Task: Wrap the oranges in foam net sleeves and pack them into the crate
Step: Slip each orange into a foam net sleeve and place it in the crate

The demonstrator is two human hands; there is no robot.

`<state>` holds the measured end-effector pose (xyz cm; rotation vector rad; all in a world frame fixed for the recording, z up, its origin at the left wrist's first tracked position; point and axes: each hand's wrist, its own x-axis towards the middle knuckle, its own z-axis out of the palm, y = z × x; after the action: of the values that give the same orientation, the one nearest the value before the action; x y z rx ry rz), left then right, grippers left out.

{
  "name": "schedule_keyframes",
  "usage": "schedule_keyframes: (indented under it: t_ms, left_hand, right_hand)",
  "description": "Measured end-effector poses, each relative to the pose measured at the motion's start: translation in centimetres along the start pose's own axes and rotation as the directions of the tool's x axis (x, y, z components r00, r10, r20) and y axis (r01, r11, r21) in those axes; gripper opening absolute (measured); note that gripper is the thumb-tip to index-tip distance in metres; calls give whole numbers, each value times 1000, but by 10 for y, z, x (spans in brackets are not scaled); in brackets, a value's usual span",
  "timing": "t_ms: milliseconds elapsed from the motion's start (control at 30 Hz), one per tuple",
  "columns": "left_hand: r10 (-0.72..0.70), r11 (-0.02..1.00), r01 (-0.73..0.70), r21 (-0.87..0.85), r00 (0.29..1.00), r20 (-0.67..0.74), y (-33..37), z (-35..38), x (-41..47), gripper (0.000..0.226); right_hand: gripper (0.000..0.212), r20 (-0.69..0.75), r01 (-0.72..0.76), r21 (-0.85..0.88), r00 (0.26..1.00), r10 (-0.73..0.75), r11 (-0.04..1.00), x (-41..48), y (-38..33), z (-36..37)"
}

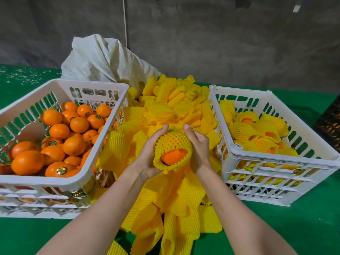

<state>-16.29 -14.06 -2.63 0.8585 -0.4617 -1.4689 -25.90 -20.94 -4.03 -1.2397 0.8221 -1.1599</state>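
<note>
Between my hands is an orange (173, 157) partly inside a yellow foam net sleeve (172, 142); the fruit shows at the sleeve's open near end. My left hand (150, 153) grips the sleeved orange from the left, my right hand (197, 146) from the right, thumbs on top. A white crate (88, 173) on the left holds several bare oranges (73, 126). To the right stands another white crate (237, 153), holding several sleeved oranges (257, 131).
A big heap of loose yellow foam sleeves (176, 105) fills the green table (294, 227) between the crates and spills toward me. A white woven sack (103, 57) lies behind the heap. A dark crate (331, 124) sits at the far right edge.
</note>
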Motion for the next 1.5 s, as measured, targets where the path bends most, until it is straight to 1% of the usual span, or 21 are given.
schedule_keyframes:
  t_ms: [100,200,267,300,400,433,467,533,600,667,733,767,867,1000,1100,1133,1200,1267,1367,1433,1500]
  left_hand:
    - [41,999,-41,-2,998,-53,-6,4,1,37]
    - [147,959,-127,254,987,-62,-6,4,-2,31]
    - [290,850,-237,470,956,-41,-3,2,-5,33]
    - [352,789,-288,543,936,-15,-2,1,-5,35]
    - [448,649,-363,669,893,51,-4,3,-6,40]
    - [458,635,-366,680,888,50,-6,4,-6,39]
    - [451,671,-349,654,892,14,-7,6,-5,39]
    - [373,840,-257,477,913,-166,-3,11,-2,37]
    - [338,907,-219,360,889,-308,3,12,2,23]
    - [388,879,-234,415,857,-339,7,11,5,17]
    - [440,844,-260,468,835,-330,10,11,8,8]
    - [457,831,-268,488,830,-321,11,12,9,8]
    - [481,799,-286,529,832,-276,13,21,15,22]
    - [631,695,-385,607,732,-258,5,40,27,11]
    - [669,693,-441,570,687,-282,-10,57,40,14]
    - [683,670,-447,592,683,-257,-18,61,45,15]
    - [709,555,-455,696,697,-109,-35,72,55,14]
    - [688,378,-485,789,717,111,-48,88,67,11]
    - [561,95,-509,855,737,377,-55,117,93,10]
    - [453,26,-458,888,797,398,-60,132,108,16]
    - [426,27,-387,922,839,339,-64,134,117,18]
  right_hand:
    - [44,-46,-39,-21,998,38,999,-2,10,-5]
    - [28,-19,-80,-157,997,78,984,-5,12,-16]
    - [13,27,-126,-189,991,134,974,-9,8,-23]
    - [13,78,-141,-190,984,158,972,-13,5,-25]
    - [33,311,-206,-72,925,219,976,-28,-2,-26]
    - [35,359,-216,-40,908,215,976,-32,-4,-25]
    - [36,379,-212,-25,903,205,977,-36,-5,-23]
    - [37,377,-196,-2,908,183,981,-41,-6,-19]
    - [35,373,-179,6,913,164,984,-46,-5,-16]
    - [31,371,-177,18,915,158,984,-50,-5,-13]
    - [42,352,-184,32,922,161,982,-52,-5,-11]
    - [47,346,-177,39,926,153,983,-52,-7,-10]
    - [42,316,-117,20,943,104,993,-45,-10,-10]
    - [58,266,70,-51,963,-54,996,-27,-23,-31]
    - [60,219,179,-123,964,-149,976,-8,-47,-60]
    - [57,178,199,-146,969,-172,969,2,-53,-72]
    - [54,44,240,-212,971,-236,947,29,-64,-98]
    - [57,-100,227,-283,959,-264,932,63,-71,-124]
    - [66,-202,92,-423,960,-193,901,116,-74,-154]
    - [70,-234,-38,-571,965,-117,820,147,-68,-164]
    - [73,-242,-127,-735,967,-83,666,171,-57,-167]
